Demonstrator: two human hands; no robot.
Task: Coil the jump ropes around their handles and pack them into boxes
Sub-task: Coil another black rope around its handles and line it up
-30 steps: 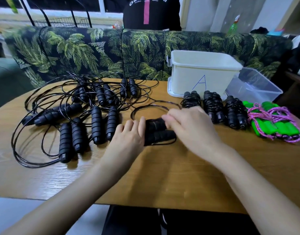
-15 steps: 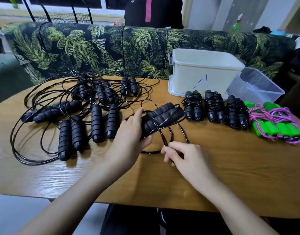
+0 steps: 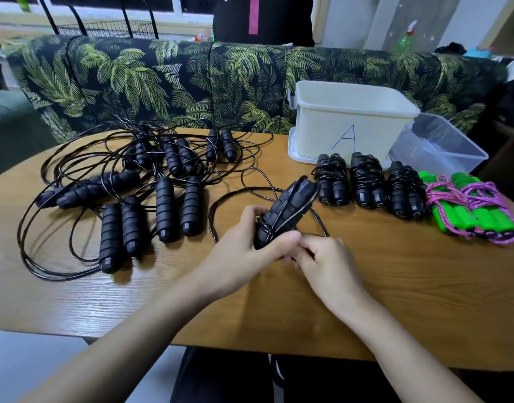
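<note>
Low in the middle of the frame, the left hand (image 3: 244,237) curls its fingers round the two black handles (image 3: 282,213). It holds them side by side, tipped up off the table. Just beside it, the right hand (image 3: 328,257) has curled fingers that seem to pinch the thin black rope (image 3: 210,216) at the near end of the handles.

To do this well, I think the left hand should squeeze the handles together. The right hand should pull each turn snug so no loop slips.

The wooden table (image 3: 395,301) has a messy pile of loose ropes (image 3: 163,170) at the left. Three wrapped black bundles (image 3: 366,181) and green ropes (image 3: 476,210) lie at the right. Behind them stand a white box (image 3: 348,117) marked A and a see-through box (image 3: 441,144). A leafy sofa (image 3: 133,74) is at the back.
</note>
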